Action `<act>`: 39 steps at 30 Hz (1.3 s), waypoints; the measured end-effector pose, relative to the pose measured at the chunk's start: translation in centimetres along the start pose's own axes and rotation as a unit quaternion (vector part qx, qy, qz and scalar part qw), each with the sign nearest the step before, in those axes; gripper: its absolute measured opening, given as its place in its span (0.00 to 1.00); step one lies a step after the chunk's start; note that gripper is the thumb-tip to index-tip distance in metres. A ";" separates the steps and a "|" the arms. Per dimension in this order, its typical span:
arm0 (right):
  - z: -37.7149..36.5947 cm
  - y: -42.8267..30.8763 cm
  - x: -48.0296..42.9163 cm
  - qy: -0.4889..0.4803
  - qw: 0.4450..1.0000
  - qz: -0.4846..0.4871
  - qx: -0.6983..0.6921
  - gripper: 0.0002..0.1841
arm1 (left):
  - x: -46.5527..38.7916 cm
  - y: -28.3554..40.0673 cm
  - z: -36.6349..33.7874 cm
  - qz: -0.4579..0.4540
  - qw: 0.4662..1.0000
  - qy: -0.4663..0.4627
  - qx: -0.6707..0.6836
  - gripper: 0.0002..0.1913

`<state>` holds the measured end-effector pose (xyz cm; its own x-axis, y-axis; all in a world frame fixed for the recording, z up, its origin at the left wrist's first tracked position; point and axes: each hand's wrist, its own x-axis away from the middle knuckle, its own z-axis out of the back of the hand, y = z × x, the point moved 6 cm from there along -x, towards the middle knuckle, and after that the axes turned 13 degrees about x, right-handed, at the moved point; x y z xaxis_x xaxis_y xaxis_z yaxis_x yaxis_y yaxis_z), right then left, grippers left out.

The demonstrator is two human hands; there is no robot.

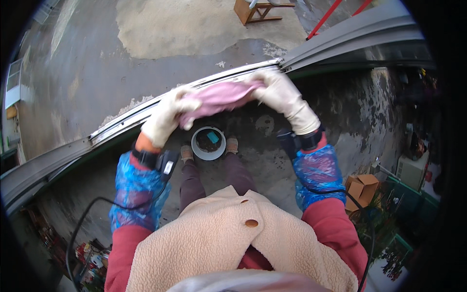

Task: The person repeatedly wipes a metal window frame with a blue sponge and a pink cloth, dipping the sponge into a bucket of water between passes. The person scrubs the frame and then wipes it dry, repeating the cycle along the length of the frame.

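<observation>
A pink cloth (222, 98) is stretched between my two hands, slightly blurred. My left hand (169, 113), in a white rubber glove, grips its left end. The right end is held in my right hand (279, 95), gloved the same way. Both hands are raised in front of the metal track of a sliding frame (146, 111); whether the cloth touches the track I cannot tell. Below, a round pale bucket (195, 148) stands on the floor between my feet, with dark contents and a teal block (212, 137) inside.
A wooden stool (255, 12) and red metal legs (328, 18) stand beyond the track. At right are an open cardboard box (361, 189), plants and a pale cabinet (412, 166). Black cables (96, 200) run from the devices strapped to my wrists. Assorted items (91, 259) lie at lower left.
</observation>
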<state>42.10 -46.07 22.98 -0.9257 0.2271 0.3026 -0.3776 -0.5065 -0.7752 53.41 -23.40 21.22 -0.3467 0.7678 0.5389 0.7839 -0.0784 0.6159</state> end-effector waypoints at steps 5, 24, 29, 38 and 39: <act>5.0 2.9 -2.6 0.176 0.877 0.083 0.440 0.23 | -11.6 -0.9 -4.5 -0.063 0.988 0.027 -0.140 0.15; -5.3 10.5 -7.5 0.039 0.736 -0.231 0.635 0.13 | -13.4 -8.4 -4.1 -0.367 0.624 0.084 -0.685 0.18; -14.6 5.8 -9.3 -0.006 0.793 -0.179 0.582 0.10 | -7.4 -6.8 4.7 -0.332 0.624 0.119 -0.697 0.16; -14.1 2.2 -9.0 0.197 0.875 -0.054 0.439 0.07 | -2.2 -1.7 6.1 -0.434 0.611 0.201 -0.631 0.13; -10.2 2.1 -6.7 0.305 0.826 0.037 0.472 0.06 | -4.2 -1.9 3.9 -0.418 0.629 0.192 -0.627 0.14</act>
<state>47.74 -40.18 13.69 -0.8719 0.3981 -0.2852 -0.4370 -0.8953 0.0861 55.34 -23.98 15.55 -0.6543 0.6833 -0.3240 -0.6944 -0.3734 0.6151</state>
